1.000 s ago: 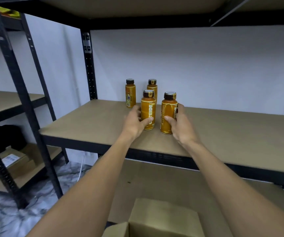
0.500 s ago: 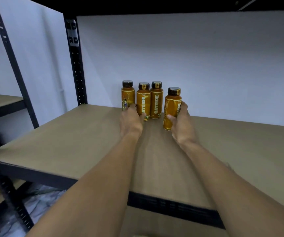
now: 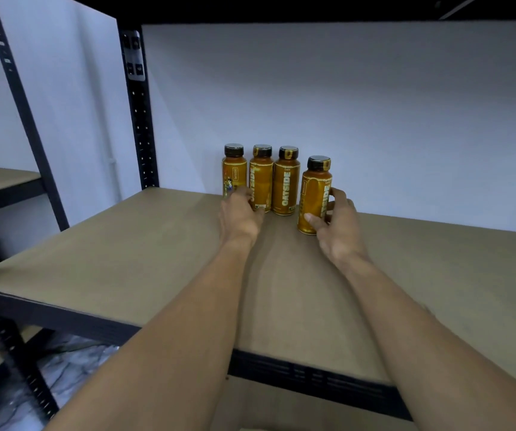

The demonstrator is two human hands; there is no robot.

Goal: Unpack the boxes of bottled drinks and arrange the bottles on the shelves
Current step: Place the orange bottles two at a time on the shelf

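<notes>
**Right hand (image 3: 337,225) on the fourth bottle (image 3: 315,188), left hand (image 3: 239,214) at the second bottle (image 3: 262,178)**

Grips the fourth bottle low down: thumb across the front, fingers curled round the far side. Holds it upright on the brown shelf (image 3: 126,259), slightly nearer than the other three and just beside the third bottle (image 3: 287,181), with a narrow gap between them.

Touches the foot of the second bottle with the left thumb tip, near the base. Fingers tucked in toward the first bottle (image 3: 234,172) and hidden behind the back of the hand. Cannot tell whether clasped round the second bottle or only resting against it.

First, second and third bottles upright in a tight line close to the white wall (image 3: 374,104). Amber bodies, dark caps on, OATSIDE readable down the third.

Both forearms stretched over the shelf's front edge. Black perforated post (image 3: 138,119) at the shelf's back left corner. Marbled floor (image 3: 73,359) below on the left.
</notes>
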